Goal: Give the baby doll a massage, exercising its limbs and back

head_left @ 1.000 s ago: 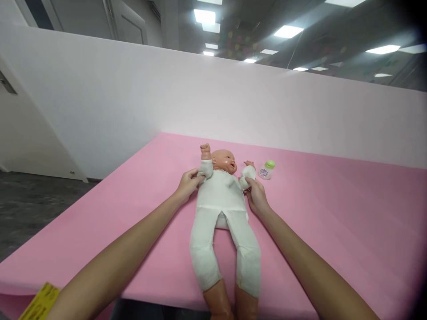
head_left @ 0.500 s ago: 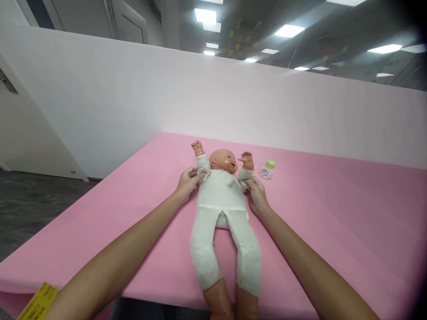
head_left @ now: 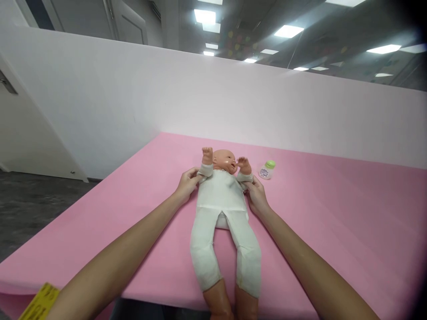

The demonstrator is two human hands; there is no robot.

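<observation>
We have the doll [head_left: 222, 200] lying on its back on the mat [head_left: 333, 213], head away from us. Our left hand [head_left: 187, 183] grips its sleeve on the left, our right hand [head_left: 256, 194] the sleeve opposite. Just beyond the right-hand grip lies the bottle [head_left: 267, 170], the wall [head_left: 167, 98] behind it all.

surface: pink table [head_left: 333, 213], middle and right of frame
on it: doll [head_left: 223, 209], centre; small bottle [head_left: 267, 170], right of doll's head
</observation>
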